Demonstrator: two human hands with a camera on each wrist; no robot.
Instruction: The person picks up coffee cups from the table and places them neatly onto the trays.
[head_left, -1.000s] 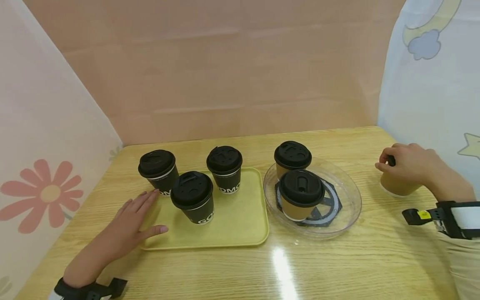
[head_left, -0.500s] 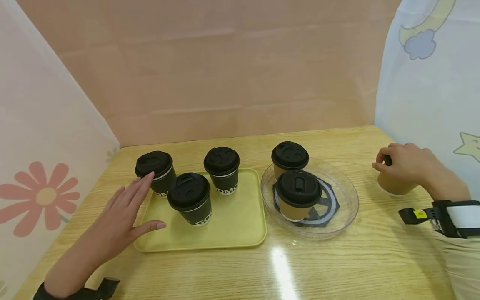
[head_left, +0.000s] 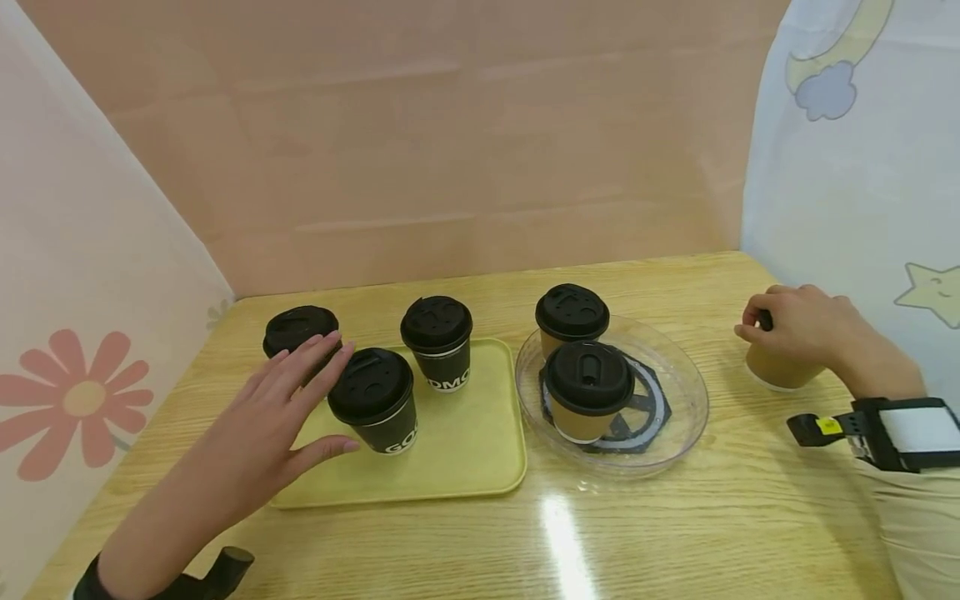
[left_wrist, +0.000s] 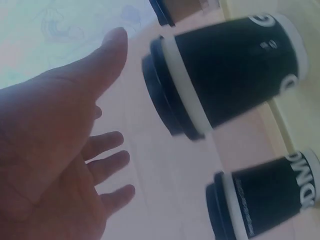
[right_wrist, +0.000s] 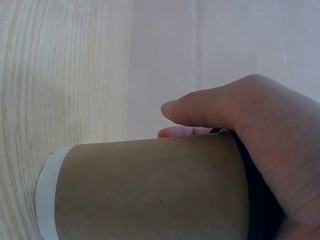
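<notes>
My left hand [head_left: 277, 417] hovers over the left part of a yellow tray [head_left: 465, 450], fingers extended and thumb spread. Just beyond its fingertips is a black paper cup [left_wrist: 230, 75] with a black lid, upright on the tray. Another black cup [head_left: 442, 354] stands behind it on the tray. A third black cup [head_left: 288, 329] at the back left is partly hidden by my fingers. At the far right, my right hand [head_left: 813, 329] grips a brown paper cup [right_wrist: 150, 190] around its black-lidded top; the cup's base is on or close to the table.
A clear round plastic dish [head_left: 686, 417] with a dark patterned base sits right of the tray. One lidded brown cup [head_left: 581, 421] stands in it, with a second brown cup [head_left: 551, 342] behind. Printed cloth walls [head_left: 840, 183] enclose the wooden table [head_left: 420, 542].
My left hand has lifted from the tray's left edge and shifted right, over toward the front black cup. My right hand stays on its brown cup. The head view has turned slightly.
</notes>
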